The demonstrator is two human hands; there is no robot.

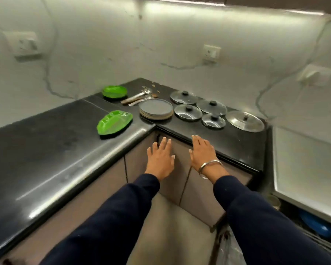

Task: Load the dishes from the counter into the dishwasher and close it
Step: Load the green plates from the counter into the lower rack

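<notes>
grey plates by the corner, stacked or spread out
Stacked: the grey plates sit in one pile on the black counter, their rims layered along its side.

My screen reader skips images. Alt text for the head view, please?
Both hands, left hand and right hand, reach open toward a black corner counter holding a plate stack, five pot lids and two green trays.

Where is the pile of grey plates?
In the head view, the plates sit at the counter's inner corner, stacked flat. The spoons lie just behind them, and the nearest lid lies to their right.
</notes>
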